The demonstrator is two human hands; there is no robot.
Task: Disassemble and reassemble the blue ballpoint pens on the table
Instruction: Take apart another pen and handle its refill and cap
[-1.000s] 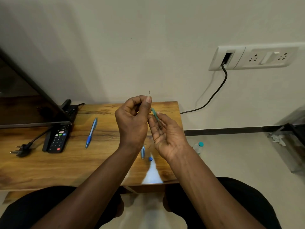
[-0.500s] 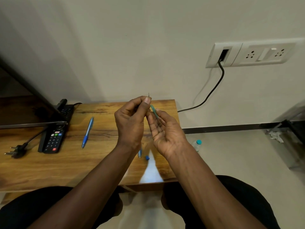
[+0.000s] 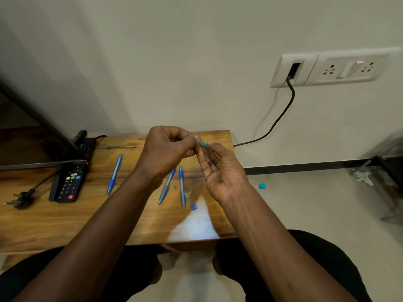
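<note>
Both hands are raised above the wooden table (image 3: pixel 54 221). My left hand (image 3: pixel 168 149) is curled, its thumb and fingers pinched at the end of a thin teal pen part (image 3: pixel 205 145). My right hand (image 3: pixel 220 171) holds the same teal part between thumb and fingertips, palm toward me. One whole blue pen (image 3: pixel 115 174) lies on the table to the left. Two more blue pen bodies (image 3: pixel 166 186) (image 3: pixel 182 185) lie below the hands. Between them is a small dark piece (image 3: pixel 175 187), and a small blue cap piece (image 3: pixel 194 207) lies just right of them.
A black remote (image 3: pixel 69 184) and a loose power plug (image 3: pixel 19 199) lie at the table's left, by a dark screen edge. A black cable (image 3: pixel 281 118) runs from the wall socket. A small bottle with a teal cap (image 3: pixel 261 185) stands on the floor at the right.
My hands have moved up and apart from the table, uncovering the two pen bodies below them. The thin tip that stuck up above my left thumb is no longer visible.
</note>
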